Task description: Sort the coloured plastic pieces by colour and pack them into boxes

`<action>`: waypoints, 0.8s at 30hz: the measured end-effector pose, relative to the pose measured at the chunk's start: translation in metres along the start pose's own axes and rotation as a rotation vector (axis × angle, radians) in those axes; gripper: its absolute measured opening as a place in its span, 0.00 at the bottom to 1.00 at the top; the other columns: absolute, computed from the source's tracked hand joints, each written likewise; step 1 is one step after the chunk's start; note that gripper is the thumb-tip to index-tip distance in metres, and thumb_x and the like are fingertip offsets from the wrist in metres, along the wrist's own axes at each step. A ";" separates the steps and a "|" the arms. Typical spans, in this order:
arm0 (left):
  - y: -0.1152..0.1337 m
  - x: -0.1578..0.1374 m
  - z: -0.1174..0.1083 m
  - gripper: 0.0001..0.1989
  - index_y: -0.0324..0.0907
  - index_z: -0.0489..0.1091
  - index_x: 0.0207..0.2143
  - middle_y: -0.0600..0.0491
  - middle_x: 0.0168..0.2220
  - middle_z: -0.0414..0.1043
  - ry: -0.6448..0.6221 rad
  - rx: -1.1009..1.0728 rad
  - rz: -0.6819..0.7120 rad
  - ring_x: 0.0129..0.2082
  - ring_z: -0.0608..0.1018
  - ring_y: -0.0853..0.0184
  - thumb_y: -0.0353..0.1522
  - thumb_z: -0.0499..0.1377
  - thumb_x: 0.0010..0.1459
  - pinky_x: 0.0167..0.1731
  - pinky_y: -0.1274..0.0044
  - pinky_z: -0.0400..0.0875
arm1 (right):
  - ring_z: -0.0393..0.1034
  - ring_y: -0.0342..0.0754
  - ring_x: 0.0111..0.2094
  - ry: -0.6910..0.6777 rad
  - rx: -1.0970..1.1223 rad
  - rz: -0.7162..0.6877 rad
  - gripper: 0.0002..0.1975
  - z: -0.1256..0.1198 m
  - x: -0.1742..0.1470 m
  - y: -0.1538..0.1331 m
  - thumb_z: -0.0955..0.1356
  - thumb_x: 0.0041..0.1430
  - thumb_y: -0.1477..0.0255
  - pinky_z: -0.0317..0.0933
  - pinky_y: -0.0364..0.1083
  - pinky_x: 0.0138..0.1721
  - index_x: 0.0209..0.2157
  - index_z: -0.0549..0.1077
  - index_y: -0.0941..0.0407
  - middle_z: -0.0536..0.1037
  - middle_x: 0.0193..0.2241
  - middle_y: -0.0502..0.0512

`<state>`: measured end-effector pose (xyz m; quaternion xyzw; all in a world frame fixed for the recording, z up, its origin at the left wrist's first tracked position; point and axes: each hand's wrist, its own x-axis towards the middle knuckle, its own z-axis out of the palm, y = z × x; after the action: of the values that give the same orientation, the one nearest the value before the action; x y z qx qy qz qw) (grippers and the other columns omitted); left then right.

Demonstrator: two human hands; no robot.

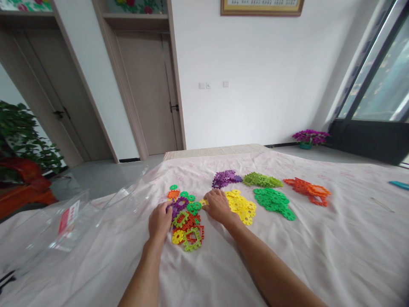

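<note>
Right-hand grip (219, 204) curves with its fingertips at a yellow piece (203, 203); I cannot tell whether it pinches the piece or only touches it. Left-hand grip (160, 220) has its fingers bent against purple pieces (175, 211) on the left side of a mixed heap; whether they close on one is hidden. This mixed heap (188, 221) of plastic shapes lies between the hands, with a lime square (191, 247) and a yellow flower (175, 237) at its near end and an orange square (173, 194) at its far end. Just right of the right hand spreads a yellow pile (243, 207), and beyond that hand sits a purple pile (223, 177). Farther right come a lime pile (262, 180), a green pile (271, 199) and an orange pile (306, 189). Everything rests on a pale cloth (220, 273). Clear plastic wrapping (118, 207) with a red-and-white label (68, 216) lies to the left.
</note>
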<state>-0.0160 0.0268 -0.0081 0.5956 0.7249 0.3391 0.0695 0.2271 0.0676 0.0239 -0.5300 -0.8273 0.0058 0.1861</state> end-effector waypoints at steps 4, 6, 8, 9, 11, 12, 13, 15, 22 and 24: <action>0.002 -0.001 -0.002 0.17 0.46 0.73 0.48 0.52 0.51 0.75 -0.010 0.004 -0.005 0.51 0.74 0.64 0.33 0.50 0.61 0.50 0.75 0.65 | 0.65 0.51 0.46 0.027 0.088 0.049 0.10 -0.005 0.002 0.001 0.70 0.56 0.66 0.52 0.47 0.47 0.39 0.75 0.53 0.79 0.37 0.54; 0.004 -0.001 -0.003 0.17 0.45 0.73 0.48 0.51 0.51 0.75 -0.017 0.007 -0.013 0.51 0.74 0.63 0.33 0.50 0.61 0.50 0.74 0.65 | 0.68 0.49 0.42 0.047 0.121 0.091 0.06 -0.012 0.005 0.003 0.68 0.57 0.69 0.53 0.44 0.42 0.36 0.76 0.52 0.79 0.34 0.52; 0.006 -0.001 -0.005 0.17 0.45 0.73 0.48 0.51 0.51 0.75 -0.023 0.008 -0.018 0.51 0.74 0.63 0.33 0.50 0.61 0.50 0.74 0.65 | 0.69 0.48 0.39 0.074 0.133 0.159 0.08 -0.021 0.007 0.009 0.66 0.59 0.70 0.53 0.43 0.38 0.35 0.77 0.52 0.80 0.35 0.52; 0.006 -0.001 -0.005 0.17 0.45 0.73 0.48 0.51 0.51 0.75 -0.026 0.009 -0.020 0.51 0.74 0.63 0.33 0.50 0.61 0.50 0.74 0.65 | 0.70 0.47 0.39 0.085 0.130 0.201 0.09 -0.026 0.008 0.014 0.65 0.59 0.70 0.53 0.43 0.36 0.36 0.78 0.52 0.80 0.35 0.52; 0.006 -0.001 -0.005 0.17 0.45 0.73 0.48 0.51 0.51 0.75 -0.024 0.011 -0.020 0.51 0.74 0.63 0.33 0.50 0.61 0.50 0.74 0.65 | 0.71 0.48 0.38 0.089 0.105 0.291 0.11 -0.035 0.009 0.025 0.64 0.60 0.71 0.53 0.43 0.35 0.36 0.78 0.51 0.81 0.35 0.53; 0.006 -0.001 -0.004 0.17 0.45 0.73 0.48 0.51 0.51 0.75 -0.023 0.014 -0.017 0.51 0.74 0.63 0.33 0.50 0.61 0.51 0.75 0.65 | 0.71 0.49 0.38 0.087 0.085 0.333 0.11 -0.039 0.009 0.031 0.63 0.60 0.71 0.53 0.43 0.35 0.36 0.78 0.51 0.81 0.35 0.53; 0.005 -0.001 -0.004 0.17 0.45 0.73 0.48 0.51 0.51 0.75 -0.019 0.018 -0.015 0.51 0.74 0.63 0.33 0.50 0.61 0.51 0.75 0.65 | 0.71 0.50 0.39 0.083 0.061 0.368 0.12 -0.041 0.009 0.037 0.63 0.59 0.71 0.53 0.44 0.35 0.36 0.79 0.51 0.81 0.35 0.54; 0.004 0.000 -0.003 0.17 0.45 0.73 0.48 0.51 0.51 0.75 -0.014 0.025 -0.012 0.51 0.74 0.63 0.33 0.50 0.61 0.51 0.75 0.65 | 0.70 0.53 0.41 0.077 0.008 0.420 0.12 -0.043 0.007 0.048 0.63 0.58 0.71 0.54 0.45 0.37 0.35 0.79 0.51 0.81 0.34 0.56; 0.004 0.000 -0.003 0.17 0.44 0.73 0.48 0.51 0.51 0.75 -0.017 0.020 -0.013 0.51 0.74 0.62 0.33 0.50 0.60 0.51 0.73 0.65 | 0.64 0.55 0.46 0.117 -0.072 0.368 0.10 -0.032 0.003 0.054 0.65 0.56 0.73 0.52 0.49 0.43 0.35 0.79 0.52 0.78 0.40 0.58; 0.005 -0.001 -0.004 0.17 0.44 0.73 0.48 0.51 0.51 0.75 -0.015 0.020 -0.011 0.51 0.74 0.62 0.33 0.50 0.61 0.52 0.73 0.64 | 0.63 0.54 0.46 0.138 -0.060 0.297 0.11 -0.032 0.004 0.044 0.64 0.59 0.72 0.52 0.49 0.44 0.36 0.79 0.52 0.77 0.40 0.58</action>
<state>-0.0135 0.0247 -0.0026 0.5948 0.7309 0.3269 0.0711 0.2739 0.0845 0.0457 -0.6509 -0.7249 -0.0280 0.2237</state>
